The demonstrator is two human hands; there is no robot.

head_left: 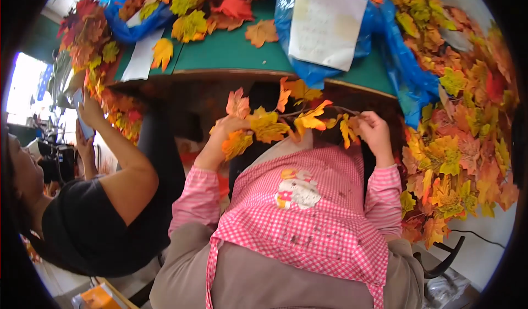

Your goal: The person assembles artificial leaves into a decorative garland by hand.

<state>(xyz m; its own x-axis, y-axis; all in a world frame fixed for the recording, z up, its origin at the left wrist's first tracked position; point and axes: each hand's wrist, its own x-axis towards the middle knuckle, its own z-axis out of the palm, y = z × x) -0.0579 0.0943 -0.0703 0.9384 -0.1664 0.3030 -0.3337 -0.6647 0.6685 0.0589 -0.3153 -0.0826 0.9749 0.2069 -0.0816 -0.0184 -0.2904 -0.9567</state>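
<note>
A garland of artificial maple leaves [268, 126], yellow, orange and pinkish on a thin brown stem, stretches between my two hands above my lap. At its left end my left hand [223, 133] is closed around it, with leaves covering part of the fingers. My right hand [374, 132] pinches the stem at the other end, thumb against fingertips, beside a small hanging yellow leaf. Below the garland lies my pink checked apron [308, 204]. The garland hangs just short of the green table's [231, 53] front edge.
Loose leaves [190, 26] and a blue plastic bag [363, 45] under a white paper sheet [327, 26] lie on the table. Many leaf garlands [451, 144] hang at the right. A person in black [104, 210] sits at the left, holding a phone [84, 116].
</note>
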